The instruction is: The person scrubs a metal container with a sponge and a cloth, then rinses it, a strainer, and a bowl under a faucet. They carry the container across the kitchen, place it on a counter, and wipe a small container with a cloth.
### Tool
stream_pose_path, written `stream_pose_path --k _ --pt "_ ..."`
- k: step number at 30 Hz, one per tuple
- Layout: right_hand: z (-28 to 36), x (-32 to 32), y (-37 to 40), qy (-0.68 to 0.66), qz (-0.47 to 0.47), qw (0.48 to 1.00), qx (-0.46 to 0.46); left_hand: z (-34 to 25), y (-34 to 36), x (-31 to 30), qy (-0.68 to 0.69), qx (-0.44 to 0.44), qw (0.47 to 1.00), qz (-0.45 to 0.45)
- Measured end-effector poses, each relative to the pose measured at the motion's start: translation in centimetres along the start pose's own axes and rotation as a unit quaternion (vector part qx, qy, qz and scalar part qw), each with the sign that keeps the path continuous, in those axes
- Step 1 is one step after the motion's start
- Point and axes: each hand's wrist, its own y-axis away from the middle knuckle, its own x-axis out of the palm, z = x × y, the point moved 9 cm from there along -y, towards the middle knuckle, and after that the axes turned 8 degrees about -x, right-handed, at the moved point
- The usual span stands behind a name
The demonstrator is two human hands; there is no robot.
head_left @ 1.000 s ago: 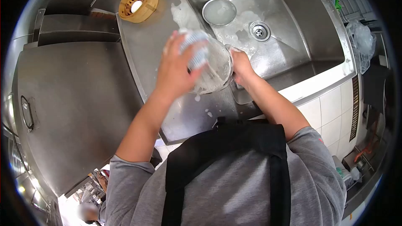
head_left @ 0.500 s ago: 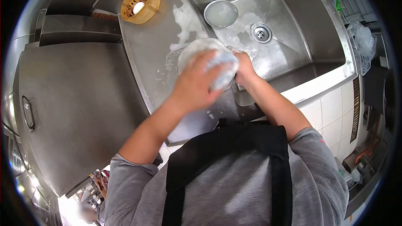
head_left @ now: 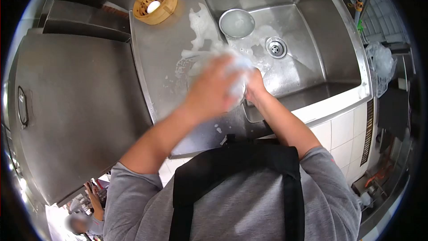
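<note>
My left hand (head_left: 213,85), smeared by motion, is closed over a whitish-blue cloth (head_left: 241,64) and presses it on a round, foam-covered dish (head_left: 201,68). The dish is held over the edge between the steel counter and the sink basin, mostly hidden under the hand and suds. At its right side my right hand (head_left: 255,85) grips the rim, fingers partly hidden behind the cloth. Beyond the hands, a round metal-rimmed bowl (head_left: 237,23) with cloudy water sits at the basin's left side.
A bamboo steamer (head_left: 168,8) holding a white egg-shaped thing (head_left: 153,6) stands at the counter's back left. Foam (head_left: 201,24) streaks the counter. The sink basin (head_left: 307,31) has a drain (head_left: 276,47). Left is a steel lid with a handle (head_left: 22,107). Another person (head_left: 91,216) is at lower left.
My left hand and the cloth have shifted slightly over the dish and are more blurred. My right hand keeps its grip. The whole view has tilted a little.
</note>
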Motion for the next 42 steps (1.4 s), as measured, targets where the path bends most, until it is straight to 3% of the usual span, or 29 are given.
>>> stream_pose_path --k 1,3,4,5,7,9,11,12,13,15,17,18,19,20,21,22,25,26,27,29,31,33,34,35,36,37,39,40,42 --pt "0.6 1.3 0.1 -0.085 0.061 0.994 -0.01 0.1 0.1 -0.2 -0.002 -0.005 1.0 -0.01" --pt "-0.3 1.5 -0.2 -0.132 0.027 0.99 0.029 -0.7 0.8 0.0 0.054 0.038 0.998 0.006" --pt "-0.6 1.0 -0.6 -0.032 0.003 0.999 0.025 1.8 -0.2 -0.6 0.07 -0.02 0.997 -0.015" --pt "-0.5 0.3 -0.7 0.068 -0.022 0.997 0.02 1.9 -0.1 -0.3 0.073 -0.021 0.997 -0.015" --pt "-0.3 -0.2 -0.8 0.065 -0.025 0.997 0.023 2.2 -0.3 -0.8 0.045 -0.049 0.996 -0.054" --pt "-0.4 1.1 -0.6 -0.103 0.058 0.992 0.033 -0.6 1.4 0.3 0.032 -0.003 0.999 -0.016" --pt "-0.9 0.9 -0.9 -0.054 0.041 0.997 0.022 -2.2 2.3 0.3 0.067 0.065 0.996 -0.013" --pt "-0.8 0.7 -1.2 -0.005 0.022 1.0 0.01 -0.1 1.1 -0.6 0.059 0.012 0.998 -0.036" --pt "-0.6 0.4 -1.5 0.043 0.003 0.999 -0.004 0.7 0.5 -0.8 0.059 0.013 0.998 -0.035" --pt "-1.8 -0.9 -2.8 0.046 -0.002 0.999 0.0 2.4 -0.2 -1.9 0.063 -0.044 0.993 -0.086" --pt "-2.1 -0.2 -3.0 -0.143 0.099 0.985 0.0 -2.0 0.9 -0.6 0.073 0.001 0.997 -0.033" --pt "-1.8 1.2 -3.4 -0.207 0.215 0.953 0.045 -4.1 1.4 0.4 0.081 0.045 0.996 0.018" --pt "-0.9 2.5 -2.4 -0.206 0.212 0.954 0.045 -3.3 1.1 0.5 0.083 0.045 0.995 0.019" --pt "0.5 2.9 -1.2 -0.073 0.098 0.992 0.012 -1.0 0.4 -0.1 0.064 0.02 0.997 -0.023" --pt "1.8 1.8 -0.2 0.062 -0.019 0.998 -0.021 1.2 -0.3 -0.9 0.045 -0.005 0.997 -0.064" --pt "0.6 1.4 -1.2 0.016 -0.023 1.0 0.001 3.5 -1.0 -2.0 0.065 -0.079 0.992 -0.078" --pt "1.4 0.9 -0.4 0.052 -0.015 0.998 -0.022 0.5 -0.2 -0.6 0.045 -0.03 0.997 -0.048" --pt "-1.2 -0.3 -3.0 -0.132 0.095 0.986 -0.041 -2.6 0.6 -0.2 0.075 0.043 0.995 -0.04" --pt "-1.3 1.3 -3.6 -0.107 0.179 0.978 -0.006 -2.4 0.6 -0.3 0.076 0.041 0.995 -0.044" --pt "-2.2 -0.9 -3.7 -0.104 0.087 0.991 0.003 -1.5 0.8 -0.4 0.101 0.03 0.994 -0.026" --pt "-0.3 0.2 -1.9 0.044 -0.005 0.999 -0.008 1.4 -0.2 -1.1 0.075 -0.011 0.995 -0.058" --pt "-1.6 -1.2 -2.8 0.057 -0.01 0.998 0.003 2.8 -0.7 -1.7 0.117 -0.076 0.988 -0.059" --pt "-3.2 -0.8 -3.8 -0.074 0.098 0.992 0.001 0.3 0.2 -0.5 0.098 -0.013 0.993 -0.062" --pt "-3.1 0.0 -3.9 -0.203 0.205 0.958 0.0 -0.8 0.8 -0.4 0.097 -0.016 0.993 -0.066" --pt "-1.0 -0.3 -2.9 -0.109 0.176 0.978 0.022 -2.5 1.4 0.0 0.114 0.025 0.992 -0.045" --pt "-0.8 0.5 -2.6 -0.104 0.178 0.978 0.025 -3.7 1.8 0.3 0.131 0.065 0.989 -0.024" --pt "0.0 -0.5 -2.7 0.006 0.015 0.998 -0.06 -0.4 0.8 -1.2 0.13 0.027 0.99 -0.038" --pt "0.1 0.1 -2.1 0.017 -0.035 0.999 -0.01 2.7 0.3 -2.4 0.13 -0.039 0.989 -0.065" --pt "1.1 1.2 -1.1 0.008 -0.029 1.0 -0.006 6.0 0.2 -3.2 0.14 -0.127 0.977 -0.094"
